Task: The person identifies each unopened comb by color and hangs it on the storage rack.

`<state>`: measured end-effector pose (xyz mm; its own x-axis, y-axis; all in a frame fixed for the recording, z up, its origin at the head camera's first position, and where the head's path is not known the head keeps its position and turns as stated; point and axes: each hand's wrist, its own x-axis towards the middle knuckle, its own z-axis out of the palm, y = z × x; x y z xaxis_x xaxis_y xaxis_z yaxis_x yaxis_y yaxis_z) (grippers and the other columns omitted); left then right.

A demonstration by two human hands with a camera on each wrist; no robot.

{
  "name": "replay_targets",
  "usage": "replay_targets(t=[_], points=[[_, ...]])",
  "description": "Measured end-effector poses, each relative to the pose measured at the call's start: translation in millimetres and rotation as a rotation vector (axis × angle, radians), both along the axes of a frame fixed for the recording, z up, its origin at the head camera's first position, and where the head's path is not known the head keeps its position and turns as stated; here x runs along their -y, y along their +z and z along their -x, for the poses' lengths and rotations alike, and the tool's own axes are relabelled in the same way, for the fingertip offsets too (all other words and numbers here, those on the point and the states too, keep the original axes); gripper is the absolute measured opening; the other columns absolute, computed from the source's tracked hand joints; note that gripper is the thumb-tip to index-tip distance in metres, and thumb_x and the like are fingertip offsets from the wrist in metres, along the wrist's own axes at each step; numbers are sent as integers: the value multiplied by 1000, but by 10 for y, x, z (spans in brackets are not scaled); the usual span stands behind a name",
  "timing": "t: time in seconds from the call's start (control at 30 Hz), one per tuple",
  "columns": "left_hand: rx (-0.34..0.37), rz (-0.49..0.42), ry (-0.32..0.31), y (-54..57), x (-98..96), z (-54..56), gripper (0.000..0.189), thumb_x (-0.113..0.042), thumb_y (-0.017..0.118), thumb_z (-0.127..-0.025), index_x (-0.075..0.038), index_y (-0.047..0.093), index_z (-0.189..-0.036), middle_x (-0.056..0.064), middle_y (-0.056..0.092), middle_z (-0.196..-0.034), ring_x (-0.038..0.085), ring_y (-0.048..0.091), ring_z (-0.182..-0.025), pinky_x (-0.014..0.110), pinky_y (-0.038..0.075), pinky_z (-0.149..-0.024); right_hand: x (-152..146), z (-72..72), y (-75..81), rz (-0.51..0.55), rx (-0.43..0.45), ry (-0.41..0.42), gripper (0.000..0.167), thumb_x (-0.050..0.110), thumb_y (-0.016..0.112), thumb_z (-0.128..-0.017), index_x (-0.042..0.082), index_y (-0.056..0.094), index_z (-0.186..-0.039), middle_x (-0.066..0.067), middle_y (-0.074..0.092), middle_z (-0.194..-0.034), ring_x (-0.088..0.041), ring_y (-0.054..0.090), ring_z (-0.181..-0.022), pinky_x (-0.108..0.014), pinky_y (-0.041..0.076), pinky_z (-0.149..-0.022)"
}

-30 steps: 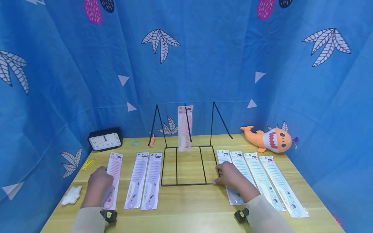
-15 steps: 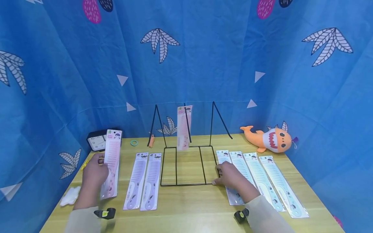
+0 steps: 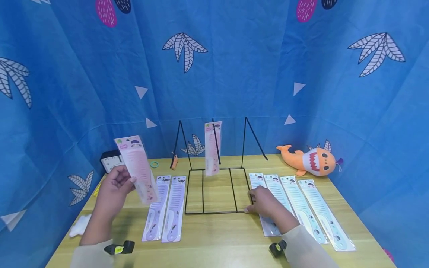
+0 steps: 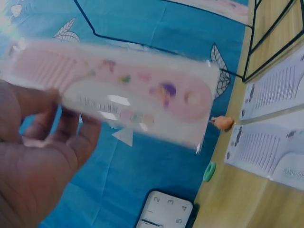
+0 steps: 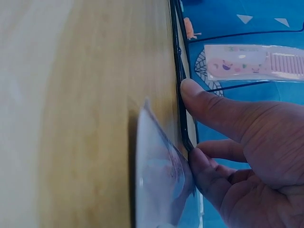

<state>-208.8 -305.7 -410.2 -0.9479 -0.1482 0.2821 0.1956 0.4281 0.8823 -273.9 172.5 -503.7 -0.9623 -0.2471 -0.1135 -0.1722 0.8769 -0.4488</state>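
My left hand [image 3: 113, 190] pinches a pink comb in a clear package [image 3: 138, 169] by its edge, raised over the left part of the table and tilted. In the left wrist view the comb pack [image 4: 137, 90] spans the picture, thumb in front of it. My right hand [image 3: 264, 201] holds the front right corner of a black wire rack [image 3: 214, 212]; the right wrist view has thumb and fingers [image 5: 204, 95] at the black wire [image 5: 182, 104]. Another packaged pink comb [image 3: 211, 149] hangs from the rack's middle hook.
Two packaged purple combs [image 3: 174, 210] lie left of the rack. Several packaged mint-green combs [image 3: 303, 208] lie to its right, one partly under my right hand. At the back are a clock [image 3: 111, 162], a green ring [image 3: 154, 164] and an orange shark plush [image 3: 310, 160].
My left hand has lifted the packaged pink comb off the table, up and then rightward, its top now leaning left. The right hand stays on the rack.
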Motion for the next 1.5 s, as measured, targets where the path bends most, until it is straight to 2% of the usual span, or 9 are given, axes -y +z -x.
replay_targets(t=[0.1, 0.2, 0.43, 0.57, 0.77, 0.9, 1.0, 1.23, 1.5], points=[[-64, -50, -112, -35, -18, -33, 40, -12, 58, -114, -7, 49, -153, -13, 69, -130, -6, 69, -116, 16, 64, -91, 6, -4, -4, 1, 6, -4, 76, 32, 98, -82, -1, 69, -143, -24, 67, -135, -39, 65, -128, -58, 56, -113], [-112, -78, -204, -72, -36, -55, 40, -6, 58, -113, -7, 51, -152, -19, 71, -130, -4, 71, -118, 20, 66, -91, 13, -6, 1, 1, 11, -13, 76, 33, 98, -82, 0, 68, -144, -25, 66, -137, -40, 64, -130, -59, 55, -115], [-217, -102, -414, -87, -112, -124, 42, 12, 55, -108, 2, 55, -149, -11, 76, -128, 4, 75, -116, 25, 67, -92, 6, 7, -6, -13, 2, 1, 75, 33, 98, -82, 0, 69, -143, -24, 66, -137, -40, 64, -130, -59, 55, -114], [-223, -73, -490, -45, -275, -181, 40, 14, 57, -105, 2, 59, -143, -12, 75, -129, 4, 74, -115, 23, 67, -91, -8, 9, -3, -12, 3, 3, 75, 33, 98, -82, 0, 69, -143, -23, 67, -137, -39, 64, -130, -59, 55, -114], [-100, 39, -478, -59, -697, -207, 27, 3, 66, -105, -8, 66, -130, -8, 75, -123, 6, 73, -109, 25, 66, -89, -25, 21, 12, -12, -1, -3, 75, 34, 98, -83, 0, 69, -144, -24, 66, -138, -39, 64, -130, -58, 56, -114], [15, 100, -428, -92, -978, -176, 26, -2, 70, -104, -16, 70, -125, 1, 77, -120, 16, 73, -112, 33, 67, -93, -29, 24, 3, -2, 2, 2, 76, 34, 98, -83, 0, 68, -144, -24, 66, -138, -40, 64, -131, -58, 56, -114], [59, 133, -388, -110, -1155, -140, 26, -3, 71, -104, -19, 71, -124, 2, 79, -120, 21, 74, -116, 41, 68, -98, -25, 22, -9, 3, 4, 2, 77, 34, 98, -82, 0, 68, -144, -24, 66, -137, -40, 64, -131, -58, 55, -115], [34, 215, -336, -117, -1416, -64, 29, -4, 74, -103, -25, 73, -123, -5, 79, -121, 20, 75, -115, 40, 69, -92, -17, 26, -5, -2, 10, -10, 77, 34, 98, -83, 0, 68, -145, -24, 66, -138, -40, 64, -131, -58, 55, -114], [53, 255, -284, -102, -1523, -41, 33, -5, 75, -102, -29, 72, -125, -8, 77, -120, 15, 73, -112, 41, 68, -90, -8, 26, -16, -7, -4, 9, 74, 32, 99, -81, 0, 70, -141, -22, 68, -131, -36, 66, -124, -57, 57, -111]])
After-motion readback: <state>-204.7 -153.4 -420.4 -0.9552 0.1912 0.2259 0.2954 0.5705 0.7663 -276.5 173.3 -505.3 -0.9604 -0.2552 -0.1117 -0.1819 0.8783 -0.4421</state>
